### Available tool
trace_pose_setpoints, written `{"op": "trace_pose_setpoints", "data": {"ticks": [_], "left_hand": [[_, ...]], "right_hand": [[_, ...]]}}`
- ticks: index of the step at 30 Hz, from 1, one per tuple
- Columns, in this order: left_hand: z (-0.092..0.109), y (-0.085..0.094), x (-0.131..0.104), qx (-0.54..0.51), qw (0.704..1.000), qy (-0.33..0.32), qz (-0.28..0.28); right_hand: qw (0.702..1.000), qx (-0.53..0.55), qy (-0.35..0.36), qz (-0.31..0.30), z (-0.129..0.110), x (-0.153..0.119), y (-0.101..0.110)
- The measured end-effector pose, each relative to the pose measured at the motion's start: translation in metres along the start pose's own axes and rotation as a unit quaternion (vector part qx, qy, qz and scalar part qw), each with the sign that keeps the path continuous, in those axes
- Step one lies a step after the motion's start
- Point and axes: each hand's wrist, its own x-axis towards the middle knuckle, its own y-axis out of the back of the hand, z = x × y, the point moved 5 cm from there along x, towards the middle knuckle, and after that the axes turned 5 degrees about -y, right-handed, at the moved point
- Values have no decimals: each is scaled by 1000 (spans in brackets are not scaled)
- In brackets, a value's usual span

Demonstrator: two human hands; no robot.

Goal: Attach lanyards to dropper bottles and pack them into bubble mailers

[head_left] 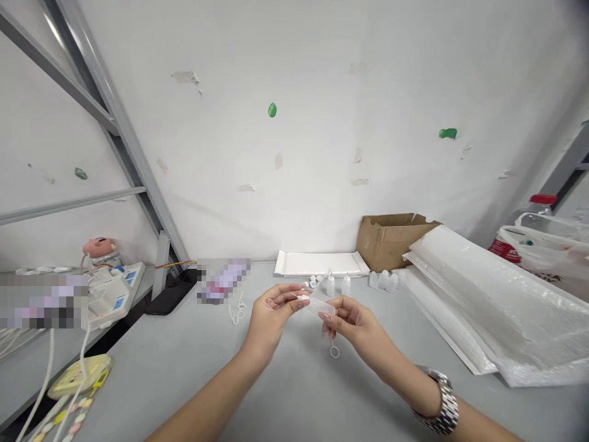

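Note:
Over the middle of the grey table, my left hand (275,310) pinches a small white pointed piece at the left end of a translucent plastic bottle (322,306). My right hand (346,318) grips the bottle's other end, fingers closed around it. A white ring (334,352) hangs below my right fingers; what it joins is hidden. Two small white bottles (331,285) with narrow tips stand upright just behind my hands. Small white caps (313,282) lie beside them. White looped pieces (237,312) rest on the table left of my left hand.
A white padded mailer (322,264) lies by the wall, beside an open cardboard box (389,241). Several translucent cups (390,282) stand before the box. Large bubble mailers (488,294) fill the right side. A black pouch (172,294) and a white device (115,294) are at left.

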Motion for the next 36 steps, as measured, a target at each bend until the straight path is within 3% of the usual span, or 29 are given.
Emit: {"op": "trace_pose_setpoints", "data": {"ticks": [4, 6, 11, 17, 19, 22, 26, 31, 36], "left_hand": [[4, -1, 0, -9, 1000, -19, -11], [5, 1, 0, -31, 999, -13, -6], [5, 11, 3, -148, 988, 25, 36], [2, 16, 0, -70, 993, 51, 81], [2, 14, -2, -47, 994, 52, 81], [1, 10, -5, -46, 994, 64, 72], [3, 4, -10, -67, 992, 88, 53], [8, 1, -16, -67, 991, 109, 49], [7, 6, -18, -42, 993, 88, 70]], "right_hand": [[995, 13, -59, -85, 9, -1, -10], [993, 2, -55, -100, 9, -1, -10], [999, -12, -6, -51, -2, 0, 1], [988, -119, 99, -5, -11, -7, 3], [970, -184, 161, 2, -13, -11, 0], [920, -280, 275, 19, -18, -20, -6], [870, -311, 381, 39, -25, -30, -10], [832, -318, 450, 63, -33, -39, -13], [819, -325, 465, 83, -33, -42, -12]]}}
